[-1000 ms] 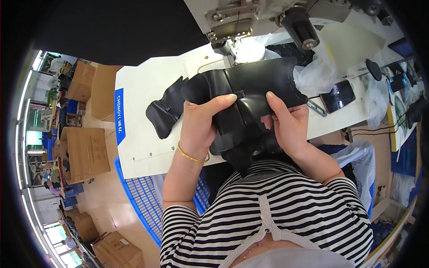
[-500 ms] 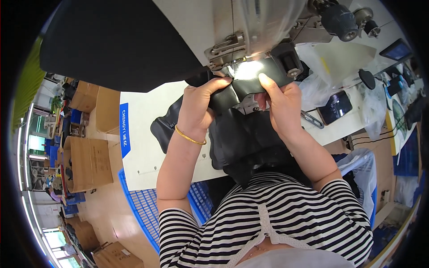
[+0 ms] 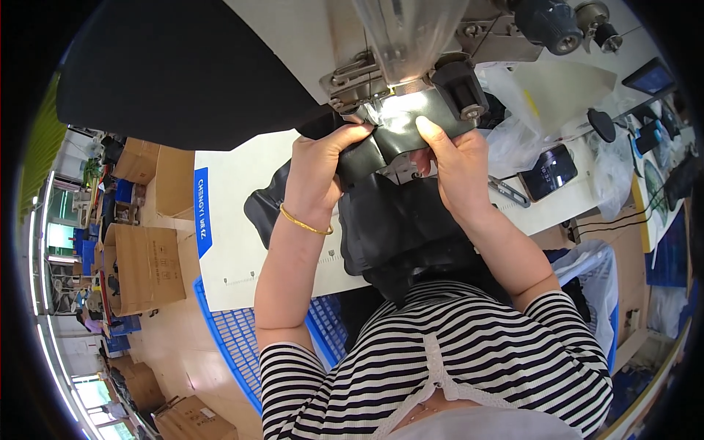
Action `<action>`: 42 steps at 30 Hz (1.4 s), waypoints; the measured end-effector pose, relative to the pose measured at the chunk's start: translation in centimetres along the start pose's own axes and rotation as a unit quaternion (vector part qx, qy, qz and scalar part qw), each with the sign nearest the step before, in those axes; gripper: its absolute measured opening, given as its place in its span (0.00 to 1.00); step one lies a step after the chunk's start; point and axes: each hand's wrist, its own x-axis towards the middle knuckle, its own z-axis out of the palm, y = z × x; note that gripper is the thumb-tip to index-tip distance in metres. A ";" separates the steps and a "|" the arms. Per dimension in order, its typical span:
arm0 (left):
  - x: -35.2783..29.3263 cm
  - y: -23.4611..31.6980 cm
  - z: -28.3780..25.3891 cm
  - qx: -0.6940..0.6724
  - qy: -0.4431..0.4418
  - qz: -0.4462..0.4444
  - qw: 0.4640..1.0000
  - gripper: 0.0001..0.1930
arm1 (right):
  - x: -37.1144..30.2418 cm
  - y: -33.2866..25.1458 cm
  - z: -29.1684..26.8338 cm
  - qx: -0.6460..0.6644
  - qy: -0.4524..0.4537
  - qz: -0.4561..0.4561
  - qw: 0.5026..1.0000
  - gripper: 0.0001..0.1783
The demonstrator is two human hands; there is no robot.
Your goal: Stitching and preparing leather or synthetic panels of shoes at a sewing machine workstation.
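Observation:
A smooth black leather-like piece [image 3: 400, 126] lies under the lit needle area of a sewing machine [image 3: 359, 84]. My left hand [image 3: 319, 165] pinches its left part, the thumb stretched along the top close to the presser foot. On the right, my right hand [image 3: 458, 158] grips the near edge, thumb on top and fingers curled beneath. A seam or fold line runs through the piece between both hands. More of the black material [image 3: 403, 224] hangs in folds toward my lap. The left fingers are mostly hidden behind the hand and material.
On the white table [image 3: 235, 249], right of my right hand, lie a grey cutter-like tool [image 3: 510, 192] and a phone [image 3: 548, 172]. Clear plastic bags [image 3: 513, 143] are bunched behind them. A blue basket [image 3: 235, 352] stands below the table; cardboard boxes [image 3: 147, 268] sit at left.
The machine head, my hands and the black piece appear slightly farther left in the picture. My grip looks the same, with both thumbs still on the material.

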 end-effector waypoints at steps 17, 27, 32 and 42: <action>1.2 0.2 -0.6 0.006 0.006 -0.022 1.000 0.06 | 0.9 -0.2 -0.4 -0.055 -0.024 0.004 0.998 0.10; 0.4 -0.1 -1.1 -0.007 0.002 -0.050 0.999 0.10 | 0.6 -0.7 -0.6 -0.029 -0.006 0.015 0.999 0.10; 1.2 -0.7 -3.5 -0.145 -0.042 -0.006 0.989 0.13 | 0.3 -0.8 -0.6 -0.021 0.013 0.018 1.000 0.09; 2.0 -1.5 -9.2 -0.064 0.093 0.197 0.974 0.11 | 1.2 -1.0 -3.0 -0.116 -0.010 -0.084 0.990 0.14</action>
